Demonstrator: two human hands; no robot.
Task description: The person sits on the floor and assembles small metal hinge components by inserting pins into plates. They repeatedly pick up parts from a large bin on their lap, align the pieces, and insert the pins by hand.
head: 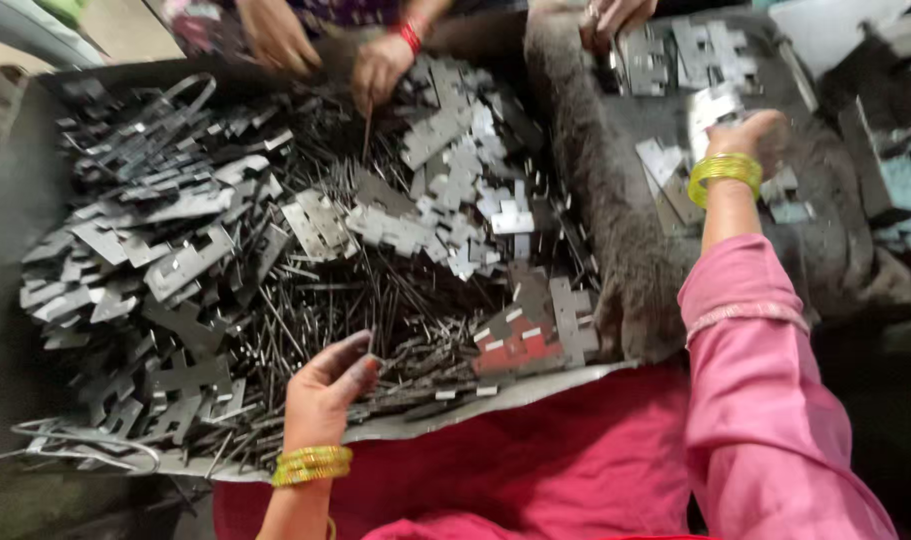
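Left hand (325, 385): held loosely open, fingers curled, nothing gripped, at the near edge of the tray (15, 200), touching thin metal pins (375, 310) heaped with flat metal plates (185, 260). Right hand (750, 135): reached over the grey cloth (615, 230); grip cannot be told. Other people's hands (380, 65) are seen at the far edge.

Flat metal plates (445, 190) lie heaped over thin metal rods (375, 300) in the tray (15, 200), with more plates (675, 60) in the right-hand container (615, 230).
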